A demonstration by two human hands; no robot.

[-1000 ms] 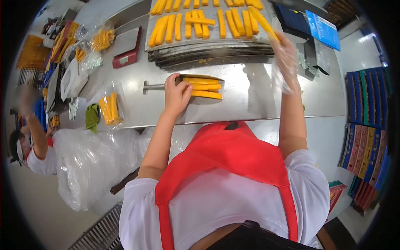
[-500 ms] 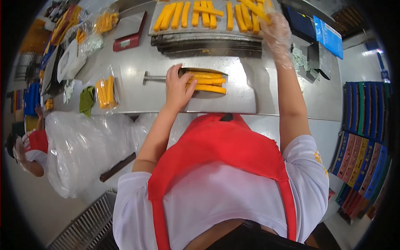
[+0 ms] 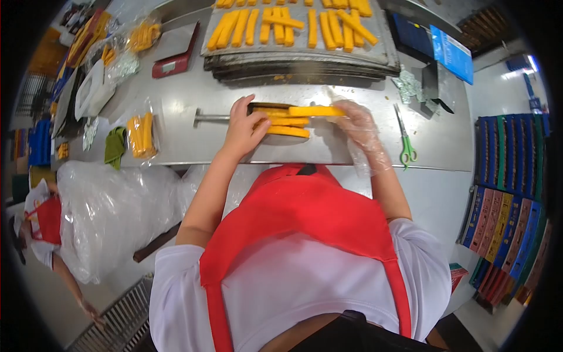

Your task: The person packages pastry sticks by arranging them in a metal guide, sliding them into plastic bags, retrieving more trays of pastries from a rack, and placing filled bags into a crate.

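My bare left hand (image 3: 241, 130) curls around the left end of a metal holder (image 3: 267, 106) with a T-shaped handle (image 3: 212, 117). Several yellow sticks (image 3: 286, 131), like baked sticks, lie side by side in it, their left ends partly hidden by my fingers. In a clear plastic glove, my right hand (image 3: 359, 126) pinches the right end of one more yellow stick (image 3: 316, 111), which lies level over the holder's far side. Behind them, rows of yellow sticks (image 3: 281, 26) rest on a stack of baking trays (image 3: 299, 61).
Green-handled scissors (image 3: 407, 144) lie to the right, near small packets (image 3: 410, 85). On the left are a red scale (image 3: 176, 56), a bag of yellow sticks (image 3: 141, 135) and a green cloth (image 3: 115, 146). A co-worker in a red apron (image 3: 46, 220) is at far left.
My right hand has come down from the trays to the holder with a yellow stick in it. The scissors have come into view; my left hand stays at the holder.
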